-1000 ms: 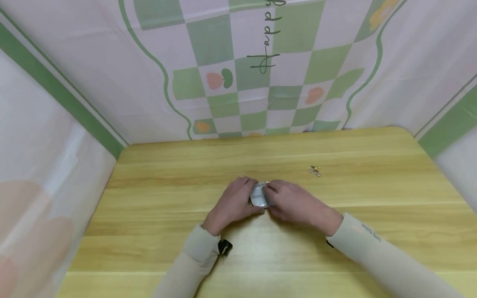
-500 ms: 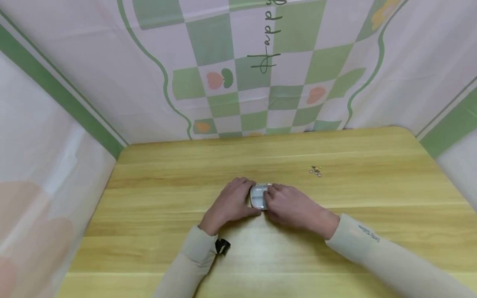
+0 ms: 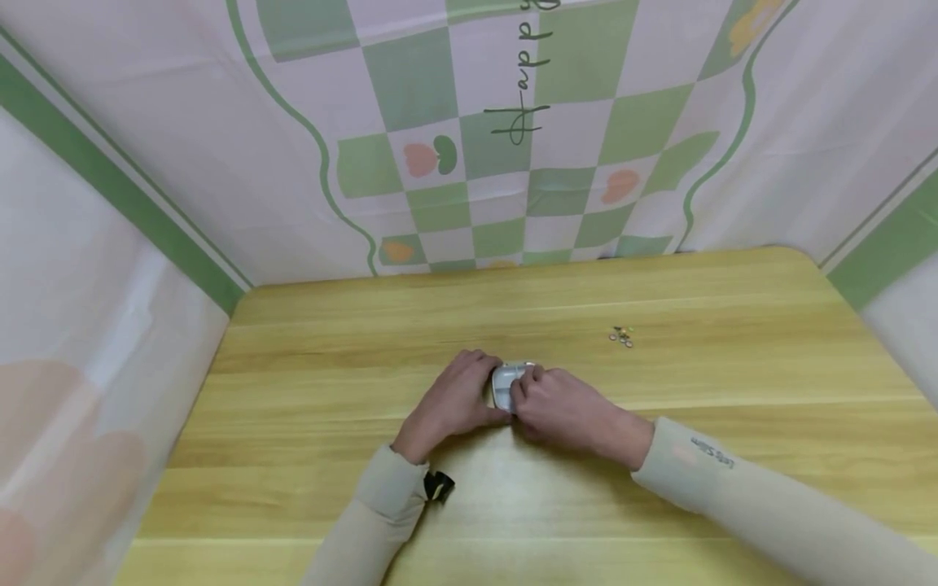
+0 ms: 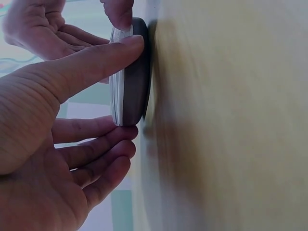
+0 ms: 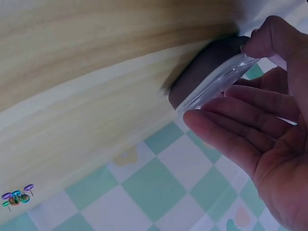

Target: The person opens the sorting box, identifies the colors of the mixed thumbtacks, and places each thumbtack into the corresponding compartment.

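Observation:
A small rounded case (image 3: 506, 384) with a dark base (image 4: 136, 79) and a clear, divided top (image 5: 214, 84) rests on the table. My left hand (image 3: 456, 396) holds it from the left, thumb on the near edge and fingers on the far edge. On its right side my right hand (image 3: 560, 407) has curled fingers over the clear top, with the thumb (image 5: 269, 41) at one end of the case. That hand hides the right part of the case in the head view. Whether the clear part is fully seated I cannot tell.
Several coloured thumbtacks (image 3: 621, 336) lie in a small cluster behind and to the right of the case. The wooden table (image 3: 330, 342) meets a checked green and white cloth (image 3: 498, 146) at its back edge.
My right hand has shifted a little left and nearer over the case, covering more of its near right part. The left hand keeps its hold; the case stays almost in place.

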Action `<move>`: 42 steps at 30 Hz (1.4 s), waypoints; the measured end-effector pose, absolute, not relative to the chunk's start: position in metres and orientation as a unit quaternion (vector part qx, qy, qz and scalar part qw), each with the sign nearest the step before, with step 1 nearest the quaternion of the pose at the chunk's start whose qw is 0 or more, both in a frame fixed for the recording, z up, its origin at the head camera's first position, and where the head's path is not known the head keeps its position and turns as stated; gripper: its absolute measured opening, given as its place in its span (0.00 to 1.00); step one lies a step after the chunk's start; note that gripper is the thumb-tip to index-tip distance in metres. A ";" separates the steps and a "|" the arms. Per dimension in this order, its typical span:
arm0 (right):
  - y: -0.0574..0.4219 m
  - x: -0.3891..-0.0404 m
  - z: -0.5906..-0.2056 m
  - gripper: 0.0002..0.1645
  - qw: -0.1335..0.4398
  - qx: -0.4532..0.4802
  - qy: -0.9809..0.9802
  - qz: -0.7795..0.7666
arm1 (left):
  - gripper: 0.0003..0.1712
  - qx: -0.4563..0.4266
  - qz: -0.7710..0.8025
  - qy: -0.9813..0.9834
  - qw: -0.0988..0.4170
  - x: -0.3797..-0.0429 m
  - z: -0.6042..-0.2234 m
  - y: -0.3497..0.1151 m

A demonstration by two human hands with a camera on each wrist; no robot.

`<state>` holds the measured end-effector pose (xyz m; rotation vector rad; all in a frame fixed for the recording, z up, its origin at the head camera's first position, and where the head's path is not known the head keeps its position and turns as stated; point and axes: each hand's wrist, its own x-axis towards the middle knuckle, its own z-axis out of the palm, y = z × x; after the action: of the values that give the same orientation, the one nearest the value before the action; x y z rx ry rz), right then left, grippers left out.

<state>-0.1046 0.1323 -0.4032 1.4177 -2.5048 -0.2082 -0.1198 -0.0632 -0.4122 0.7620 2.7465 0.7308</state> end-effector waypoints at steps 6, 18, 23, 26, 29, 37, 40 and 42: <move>0.131 -0.101 -0.404 0.15 0.151 0.499 -0.847 -0.102 | 0.41 0.269 0.253 0.925 0.093 -0.120 -0.414 -0.064; 0.138 -0.102 -0.403 0.13 0.203 0.532 -0.813 -0.122 | 0.41 0.271 0.262 0.922 0.088 -0.121 -0.416 -0.065; 0.145 -0.113 -0.399 0.15 0.190 0.548 -0.814 -0.044 | 0.42 0.248 0.277 0.922 0.105 -0.121 -0.416 -0.064; 0.148 -0.122 -0.395 0.15 0.156 0.544 -0.823 0.044 | 0.42 0.229 0.290 0.922 0.113 -0.122 -0.416 -0.062; 0.152 -0.130 -0.390 0.12 0.111 0.527 -0.832 0.130 | 0.40 0.209 0.305 0.922 0.118 -0.123 -0.416 -0.062; 0.157 -0.151 -0.377 0.14 -0.009 0.423 -0.869 0.256 | 0.35 0.175 0.322 0.922 0.128 -0.123 -0.415 -0.061; 0.158 -0.157 -0.376 0.14 -0.031 0.397 -0.874 0.278 | 0.36 0.169 0.318 0.924 0.130 -0.122 -0.414 -0.061; 0.158 -0.161 -0.377 0.14 -0.039 0.383 -0.876 0.292 | 0.36 0.166 0.317 0.925 0.130 -0.122 -0.413 -0.061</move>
<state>-0.1611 0.1579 -0.3771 1.2337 -2.8212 0.9404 -0.1217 -0.0606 -0.4133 0.4834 2.6856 0.9206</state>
